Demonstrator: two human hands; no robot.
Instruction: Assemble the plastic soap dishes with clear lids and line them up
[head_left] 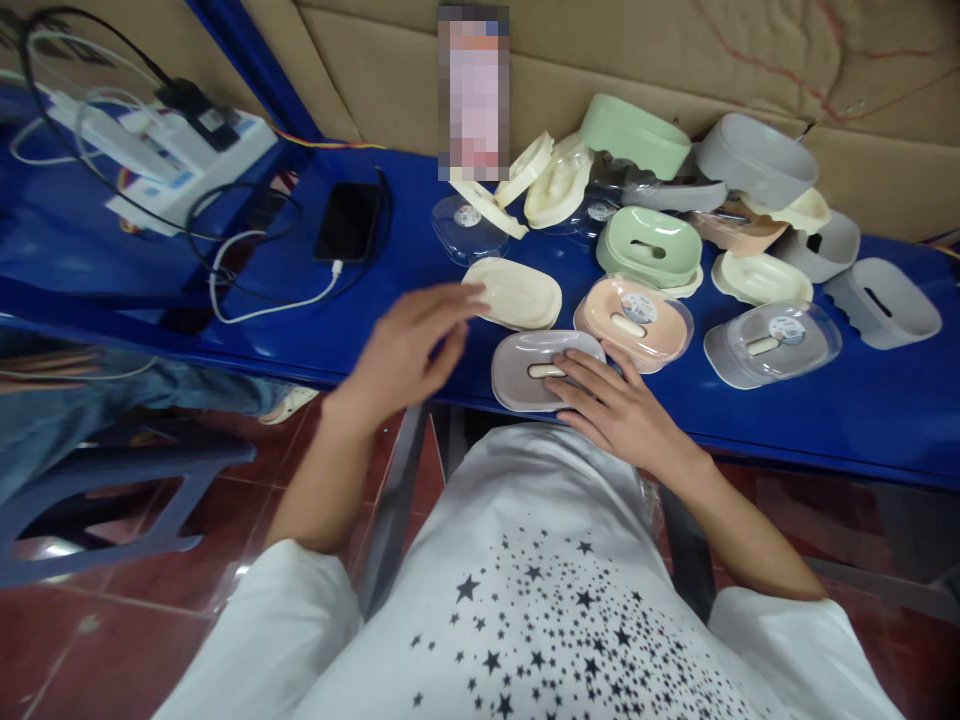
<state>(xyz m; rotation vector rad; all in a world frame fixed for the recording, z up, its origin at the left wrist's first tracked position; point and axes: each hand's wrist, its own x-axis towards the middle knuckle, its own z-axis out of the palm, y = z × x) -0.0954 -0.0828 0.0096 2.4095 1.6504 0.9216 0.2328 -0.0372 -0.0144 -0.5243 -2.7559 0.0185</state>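
My right hand (611, 405) lies flat on a grey soap dish with a clear lid (525, 358) at the blue table's near edge, its fingertips on the lid. Fingers spread, my left hand (409, 350) hovers just left of that dish, its tips close to a cream soap-dish tray (517, 293); it holds nothing. A peach soap dish with a clear lid (637, 320) sits right behind my right hand.
Several more soap dishes and loose parts in green (649, 245), grey (757, 160), cream and clear plastic crowd the back right of the blue table (825, 410). A black phone (347, 222) on a white cable lies at the left, beside a power strip (161, 150) with cords. A blue stool (112, 500) stands at lower left.
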